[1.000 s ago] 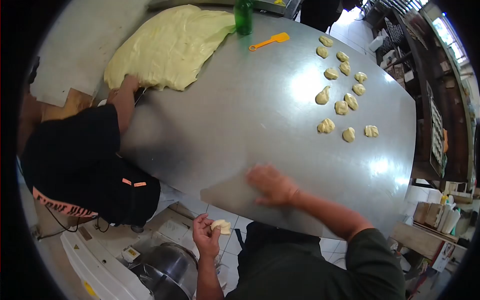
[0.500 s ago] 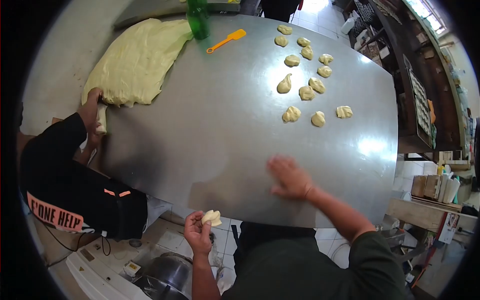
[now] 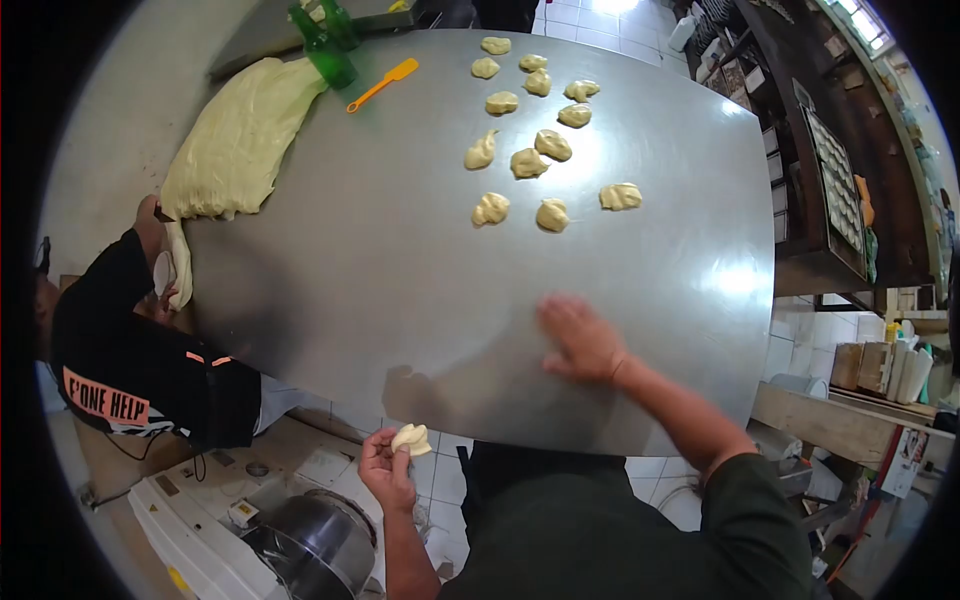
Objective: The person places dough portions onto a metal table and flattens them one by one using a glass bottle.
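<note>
My left hand (image 3: pixel 388 470) pinches a small piece of pale dough (image 3: pixel 411 439) between thumb and fingers, just off the near edge of the steel table (image 3: pixel 380 260). Over the table's near middle, my right hand (image 3: pixel 580 340) is flat with its fingers stretched out and slightly blurred; nothing is in it. Whether its palm touches the metal I cannot tell. Beyond it lie several lumps of dough, among them a ridged lump (image 3: pixel 620 196), a rounder lump (image 3: pixel 552 215) and another lump (image 3: pixel 490 208).
A large dough sheet (image 3: pixel 235 140) covers the far left, beside green bottles (image 3: pixel 328 58) and an orange spatula (image 3: pixel 384 85). At the left edge a co-worker in a black shirt (image 3: pixel 130 330) handles hanging dough. A filled tray (image 3: pixel 835 180) stands right; a mixer bowl (image 3: pixel 320 545) is below left.
The view has shifted, so the table's dough lumps appear farther left. The co-worker's strip of dough hangs longer at the edge. My left hand still holds its piece; my right stays flat and open.
</note>
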A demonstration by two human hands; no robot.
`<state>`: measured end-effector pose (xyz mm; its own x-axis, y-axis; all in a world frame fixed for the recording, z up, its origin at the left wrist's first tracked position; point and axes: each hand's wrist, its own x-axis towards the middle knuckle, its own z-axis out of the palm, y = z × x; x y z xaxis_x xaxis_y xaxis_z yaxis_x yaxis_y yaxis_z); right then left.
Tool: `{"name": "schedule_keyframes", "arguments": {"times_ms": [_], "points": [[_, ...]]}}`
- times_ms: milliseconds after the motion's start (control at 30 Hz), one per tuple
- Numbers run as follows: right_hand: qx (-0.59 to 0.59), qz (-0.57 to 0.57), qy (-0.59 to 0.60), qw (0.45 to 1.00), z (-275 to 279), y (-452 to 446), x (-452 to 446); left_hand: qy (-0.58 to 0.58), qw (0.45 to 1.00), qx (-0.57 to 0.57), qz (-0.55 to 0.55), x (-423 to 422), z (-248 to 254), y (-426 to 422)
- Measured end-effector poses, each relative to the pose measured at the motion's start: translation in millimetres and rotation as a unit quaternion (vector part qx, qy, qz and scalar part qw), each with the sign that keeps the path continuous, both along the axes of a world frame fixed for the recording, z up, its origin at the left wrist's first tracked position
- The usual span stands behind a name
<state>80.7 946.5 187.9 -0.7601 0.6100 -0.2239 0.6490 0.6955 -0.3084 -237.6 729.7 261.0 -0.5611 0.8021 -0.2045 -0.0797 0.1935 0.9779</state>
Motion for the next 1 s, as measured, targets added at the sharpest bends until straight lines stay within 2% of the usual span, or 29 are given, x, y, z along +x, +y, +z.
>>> {"name": "schedule_keyframes", "arguments": {"times_ms": [33,100,167,233,300,367,400,433,467,500,567,633,700,733,767,833,900,967,1000], "points": [[0.063,-0.069,0.018,0.995,-9.7,20.8,19.7,-0.001,1.000,-0.016,-0.001,12.9,-5.6,-6.3],[0.113,-0.139,0.078,0.981,-17.4,43.5,1.2,-0.001,0.999,-0.037,-0.013,38.6,-13.8,-14.8],[0.126,-0.166,0.072,0.975,-31.9,21.4,-28.2,0.021,0.999,-0.014,-0.024,64.2,-18.4,-9.5],[0.016,-0.043,0.064,0.997,-19.2,-37.4,-33.0,0.020,0.999,-0.002,-0.029,83.7,-24.3,5.7],[0.040,0.052,0.176,0.982,-31.7,-98.9,14.8,0.015,0.999,0.006,-0.039,96.2,-31.7,28.2],[-0.047,0.026,0.072,0.996,-4.4,-99.9,88.0,-0.038,0.996,-0.062,-0.046,101.8,-34.7,57.4],[-0.024,-0.032,0.045,0.998,-1.6,-87.2,129.4,-0.080,0.991,-0.062,-0.093,101.3,-46.0,70.6],[0.000,-0.090,0.020,0.996,1.2,-67.7,161.3,-0.076,0.991,-0.056,-0.097,90.7,-77.3,74.1],[0.039,-0.154,0.016,0.987,0.4,-46.4,178.0,0.144,0.980,-0.083,-0.110,77.5,-113.4,75.8],[0.078,-0.222,0.012,0.972,-4.6,-26.8,191.7,0.357,0.921,-0.102,-0.118,67.8,-133.5,76.2],[0.142,-0.331,0.078,0.930,-30.8,12.3,172.7,0.382,0.911,-0.105,-0.110,76.3,-112.8,76.8],[0.163,-0.329,0.048,0.929,-52.0,15.1,122.7,0.389,0.904,-0.174,-0.042,96.5,-72.3,72.9],[0.058,-0.245,0.046,0.967,-34.4,-28.8,90.3,0.383,0.914,-0.133,0.004,87.7,-85.3,60.4],[0.065,-0.199,0.089,0.974,-36.2,-62.9,94.9,0.394,0.911,-0.121,0.012,85.8,-88.2,55.3],[0.071,-0.148,0.130,0.978,-37.9,-92.9,105.6,0.403,0.908,-0.110,0.024,83.7,-89.8,50.9],[0.091,-0.140,0.157,0.973,-29.2,-132.6,161.9,0.386,0.917,-0.097,0.023,86.1,-82.6,49.7],[0.104,-0.180,0.112,0.972,-20.7,-125.3,231.6,0.364,0.927,-0.083,0.029,93.2,-76.8,58.4],[0.132,-0.275,0.013,0.952,-3.9,-99.3,274.9,0.352,0.935,-0.048,0.020,96.2,-70.6,65.5],[0.142,-0.284,0.008,0.948,0.5,-85.5,285.8,0.347,0.937,-0.037,0.014,100.1,-69.6,71.0]]}}
